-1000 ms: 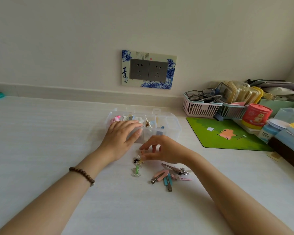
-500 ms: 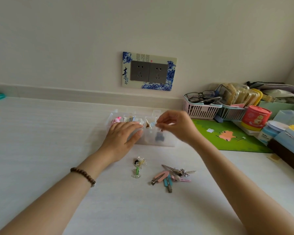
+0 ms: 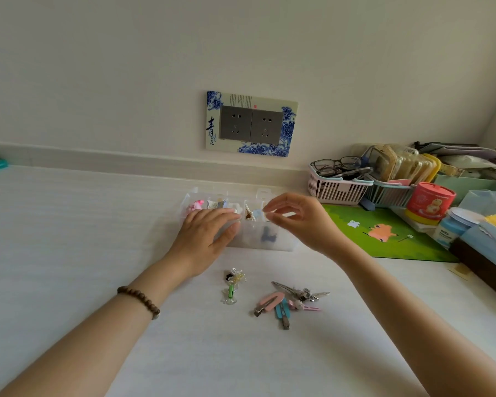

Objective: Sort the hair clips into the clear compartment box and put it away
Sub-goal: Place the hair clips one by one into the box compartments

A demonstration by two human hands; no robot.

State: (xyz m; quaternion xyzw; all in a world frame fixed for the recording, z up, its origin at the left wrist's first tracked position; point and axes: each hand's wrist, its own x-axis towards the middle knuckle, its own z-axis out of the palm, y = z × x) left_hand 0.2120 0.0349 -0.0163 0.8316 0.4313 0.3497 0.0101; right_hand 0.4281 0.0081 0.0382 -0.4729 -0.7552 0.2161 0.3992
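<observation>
- left hand [image 3: 205,239] lies flat, fingers spread and gripping nothing, palm down on the near-left part of the clear compartment box [image 3: 281,245]; it has stayed there for the past second, pinning the box to the white countertop [image 3: 69,253].
- the box reaches away from the left hand's fingertips to the right and passes under the right hand. it is see-through plastic, lid off or folded back (i cannot tell which), and its cells hold small clips: a pink one [image 3: 196,204] just beyond the left fingers, a brown-and-white one [image 3: 249,214] between the two hands, a dark blue one [image 3: 267,235] below the right fingers.
- right hand [image 3: 298,222] was down at the loose clips a second ago, pinching one; it has since lifted over the box. thumb and forefinger are now only loosely curled, and i cannot tell whether anything is left between them. i judge that clip has just been dropped into a cell.
- so one more clip is sorted, but the task is not near done: nearer the body than both hands, a clear-and-green clip [image 3: 232,286] lies below the left hand, and a heap of pink, blue and silver clips [image 3: 287,300] lies below the right wrist, well apart from the box.
- closing and putting the box away is not yet begun.
</observation>
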